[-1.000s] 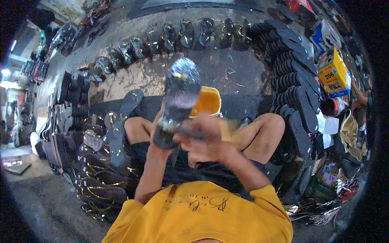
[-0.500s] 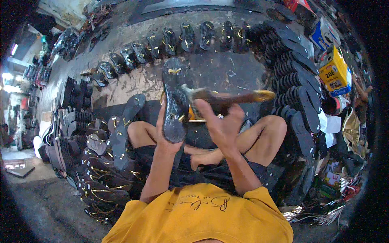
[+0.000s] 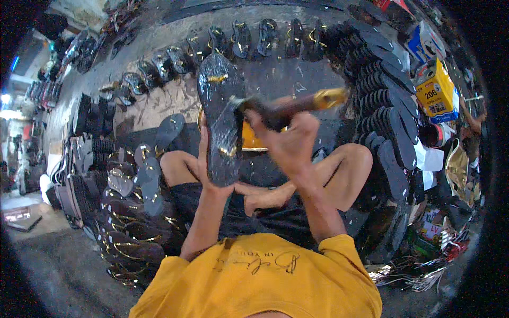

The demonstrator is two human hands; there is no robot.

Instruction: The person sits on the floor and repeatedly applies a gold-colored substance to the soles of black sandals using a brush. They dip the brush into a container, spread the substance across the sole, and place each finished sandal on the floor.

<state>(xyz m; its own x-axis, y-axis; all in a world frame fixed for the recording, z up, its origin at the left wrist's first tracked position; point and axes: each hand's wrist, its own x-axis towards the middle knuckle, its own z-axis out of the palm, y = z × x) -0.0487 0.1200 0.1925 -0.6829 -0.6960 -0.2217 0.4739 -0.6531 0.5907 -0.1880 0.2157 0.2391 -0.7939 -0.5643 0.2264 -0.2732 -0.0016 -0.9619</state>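
My left hand (image 3: 202,161) is closed around a black sandal sole (image 3: 220,116) from beneath, holding it lengthwise, its face toward me. Gold strap ends poke through that face, which glistens with a wet, streaky coating. In my right hand (image 3: 289,139) is a brush (image 3: 307,103) with a dark handle and a yellowish end. Its pale, blurred bristles touch the right side of the sole. Partly hidden behind both hands stands an orange-yellow container (image 3: 254,139). My fingers behind the sole are mostly out of sight.
Coated soles with gold strap ends (image 3: 266,38) curve in a row beyond my hands. Stacked black soles (image 3: 395,132) line the right, beside a yellow-and-blue tin (image 3: 437,90). Strapped sandals (image 3: 132,230) pile up at my left. My crossed legs (image 3: 350,172) flank the work.
The sole has shifted left and tilted, and now looks larger. Brush and right hand have moved slightly left and up, with the bristles still on the sole. More streaks of wet coating show.
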